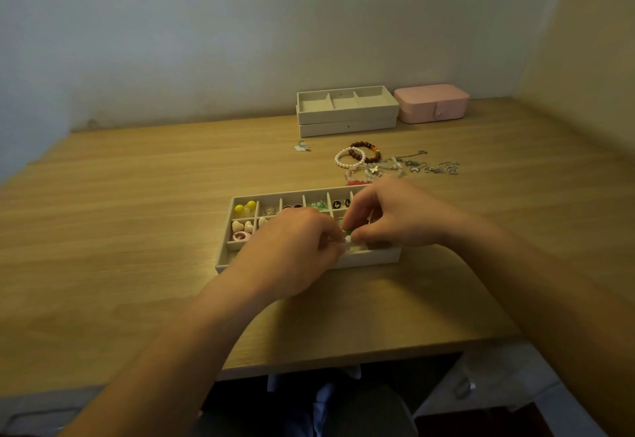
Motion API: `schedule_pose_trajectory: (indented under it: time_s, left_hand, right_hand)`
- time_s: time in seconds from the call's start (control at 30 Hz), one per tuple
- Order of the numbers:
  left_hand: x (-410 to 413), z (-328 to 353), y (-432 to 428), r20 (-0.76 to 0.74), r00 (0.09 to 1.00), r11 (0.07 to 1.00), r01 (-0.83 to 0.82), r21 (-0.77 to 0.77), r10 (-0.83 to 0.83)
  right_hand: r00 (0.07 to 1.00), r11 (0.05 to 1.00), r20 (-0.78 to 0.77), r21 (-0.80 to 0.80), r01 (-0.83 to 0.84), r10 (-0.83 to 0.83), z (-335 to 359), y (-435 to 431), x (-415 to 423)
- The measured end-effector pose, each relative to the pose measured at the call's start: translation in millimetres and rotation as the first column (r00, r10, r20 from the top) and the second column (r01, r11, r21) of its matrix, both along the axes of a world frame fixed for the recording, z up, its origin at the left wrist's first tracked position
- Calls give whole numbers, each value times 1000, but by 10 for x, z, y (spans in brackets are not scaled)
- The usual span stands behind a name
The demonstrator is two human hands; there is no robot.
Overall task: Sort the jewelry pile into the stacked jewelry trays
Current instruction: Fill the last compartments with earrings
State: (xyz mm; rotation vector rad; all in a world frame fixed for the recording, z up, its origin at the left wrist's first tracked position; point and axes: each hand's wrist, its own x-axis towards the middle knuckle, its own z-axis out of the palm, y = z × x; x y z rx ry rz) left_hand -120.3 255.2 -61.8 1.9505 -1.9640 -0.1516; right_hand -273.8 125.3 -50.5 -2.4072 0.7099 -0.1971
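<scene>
Left hand (292, 247), right hand (395, 216) pinching trinket (348, 235), tray (225, 242) half-hidden, bracelets (350, 158) beyond

**Divided beige tray** (374, 258), our landmark, lies flat. In its left compartments we note 2 yellow beads (244, 209), a silver ring (269, 210) and cream hearts (237, 226). Above its right half, the left hand (292, 251) and right hand (395, 216) pinch a small green-and-white piece (348, 234). Just beyond its right end we see the jewelry pile (378, 165) of bead bracelets and silver chains. Farther behind, 2 stacked trays (347, 117) sit level, the upper showing 3 compartments.
</scene>
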Motion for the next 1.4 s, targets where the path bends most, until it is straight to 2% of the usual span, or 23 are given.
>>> schedule_pose_trajectory:
  time_s: [0.13, 0.37, 0.6, 0.77, 1.07, 1.23, 1.3, 1.4]
  left_hand:
    - [23, 16, 31, 42, 999, 999, 20, 43, -22]
    - [36, 2, 60, -20, 1000, 1000, -5, 1, 5]
    - [7, -17, 86, -21, 999, 999, 31, 38, -30]
    - [34, -48, 106, -57, 998, 1000, 17, -5, -18]
    - [26, -63, 101, -51, 999, 999, 12, 30, -10]
    - [69, -69, 104, -56, 998, 1000, 10, 3, -10]
    - [127, -77, 106, -82, 996, 999, -24, -21, 23]
    - [230, -77, 111, -152, 985, 994, -88, -59, 78]
  right_hand:
    - [1000, 998, -12, -51, 23, -24, -9, 29, 24]
    - [998, 986, -31, -156, 53, -59, -10, 127, 46]
    - [993, 976, -51, -198, 93, -105, -14, 183, 41]
    - [989, 966, -64, -231, 113, -131, 13, 212, 47]
    - [978, 893, -99, -433, 123, -183, 25, 340, 101]
    - [977, 863, -95, -490, 123, -193, -5, 356, 119]
    - [980, 866, -79, -484, 124, -185, -26, 356, 117]
    - [987, 911, -41, -392, 130, -158, -26, 336, 84]
